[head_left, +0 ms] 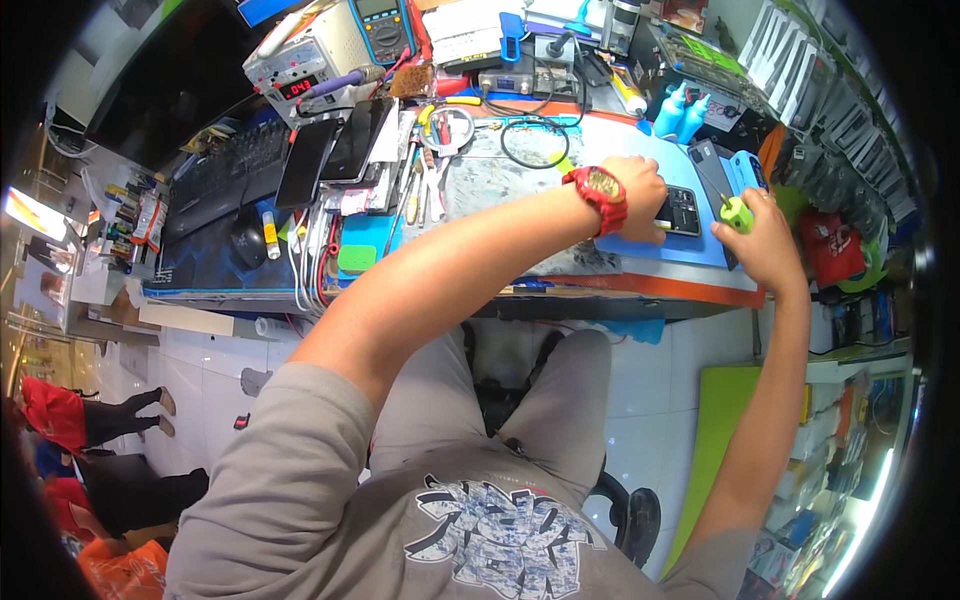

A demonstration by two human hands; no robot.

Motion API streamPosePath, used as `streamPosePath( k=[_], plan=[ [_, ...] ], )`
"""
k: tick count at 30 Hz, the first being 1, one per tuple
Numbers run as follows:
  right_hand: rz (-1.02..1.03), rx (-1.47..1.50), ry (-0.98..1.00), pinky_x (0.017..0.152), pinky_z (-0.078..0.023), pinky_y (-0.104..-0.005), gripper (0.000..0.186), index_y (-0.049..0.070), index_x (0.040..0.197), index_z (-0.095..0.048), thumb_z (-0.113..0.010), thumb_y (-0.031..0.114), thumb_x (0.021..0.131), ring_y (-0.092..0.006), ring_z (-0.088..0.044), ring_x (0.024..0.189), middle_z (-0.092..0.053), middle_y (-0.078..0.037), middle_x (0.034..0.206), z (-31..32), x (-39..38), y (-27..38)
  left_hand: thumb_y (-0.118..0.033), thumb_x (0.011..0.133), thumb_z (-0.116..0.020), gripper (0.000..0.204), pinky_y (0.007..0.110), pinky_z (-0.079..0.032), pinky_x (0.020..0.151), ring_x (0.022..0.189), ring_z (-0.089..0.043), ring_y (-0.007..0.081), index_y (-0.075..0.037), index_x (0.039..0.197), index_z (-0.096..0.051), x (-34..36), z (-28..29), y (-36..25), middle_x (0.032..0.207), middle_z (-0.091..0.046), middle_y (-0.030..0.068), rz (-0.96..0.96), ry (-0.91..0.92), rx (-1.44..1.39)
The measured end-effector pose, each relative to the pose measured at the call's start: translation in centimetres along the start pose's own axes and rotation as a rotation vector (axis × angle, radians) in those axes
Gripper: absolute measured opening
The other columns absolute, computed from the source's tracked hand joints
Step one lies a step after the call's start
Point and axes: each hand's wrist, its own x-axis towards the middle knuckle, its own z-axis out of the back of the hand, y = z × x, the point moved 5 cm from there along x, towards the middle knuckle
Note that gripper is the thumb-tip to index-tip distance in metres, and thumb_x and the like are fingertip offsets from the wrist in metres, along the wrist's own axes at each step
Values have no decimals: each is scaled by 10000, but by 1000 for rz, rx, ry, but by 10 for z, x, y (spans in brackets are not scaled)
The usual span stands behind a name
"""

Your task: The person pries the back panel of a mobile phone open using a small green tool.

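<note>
A dark phone [682,211] with its inner parts showing lies on the light blue mat [640,262] at the right of the bench. My left hand [634,192], below a red watch [600,195], curls round the phone's left end, thumb at the near side; that end is covered by the hand. In my right hand [768,240] is a screwdriver [737,213], gripped by its green handle. Its thin shaft slants up and left, just right of the phone, over a grey phone-shaped panel [708,165]. A blue-cased device [747,170] lies beyond that hand.
Two blue bottles [680,115] stand behind the phone. Left of my arm are two dark phones [305,163], tweezers and tools, a green sponge [357,259], a mouse [247,240] and a keyboard [225,175]. A power supply [300,70] and a multimeter [383,25] stand at the back.
</note>
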Motion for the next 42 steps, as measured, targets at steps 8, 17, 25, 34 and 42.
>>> streamPosePath(
  k=[8, 17, 25, 34, 42],
  plan=[
    [10, 165, -151, 954, -510, -493, 464, -40, 1089, -593, -864, 248, 847, -432, -642, 1099, -625, -212, 1182, -12, -66, 5, -178, 1085, -634, 300, 476, -584, 905, 1050, -710, 398, -48, 1345, -707, -103, -7, 46, 1185, -704, 177, -163, -506, -264],
    [-2, 319, -69, 956, -514, -501, 380, -8, 958, -556, -874, 79, 769, -421, -640, 1131, -622, -191, 1260, -26, -129, 58, -170, 935, -842, 398, 473, -555, 1063, 1206, -698, 385, -1, 1272, -716, -301, -85, 76, 1236, -727, 179, 125, -656, -11],
    [24, 259, -3, 842, -545, -524, 427, 18, 976, -572, -908, 143, 744, -437, -690, 1043, -637, -182, 1293, -39, -147, 89, -236, 884, -880, 534, 531, -449, 1229, 1314, -664, 367, -5, 1331, -703, -302, -77, 80, 1345, -712, 175, 124, -480, 125],
    [61, 205, 41, 806, -550, -516, 441, 21, 983, -591, -921, 176, 737, -429, -691, 990, -624, -191, 1284, -44, -163, 106, -266, 893, -862, 633, 512, -463, 1215, 1431, -593, 384, 40, 1403, -645, -287, -98, 57, 1478, -651, 210, 85, -576, 104],
    [141, 199, 47, 789, -545, -526, 434, 23, 983, -585, -913, 184, 750, -432, -694, 952, -617, -194, 1289, -31, -143, 128, -248, 942, -820, 575, 505, -437, 1232, 1439, -588, 382, 38, 1408, -643, -223, -94, 27, 1466, -659, 201, 14, -657, -12]
  ],
)
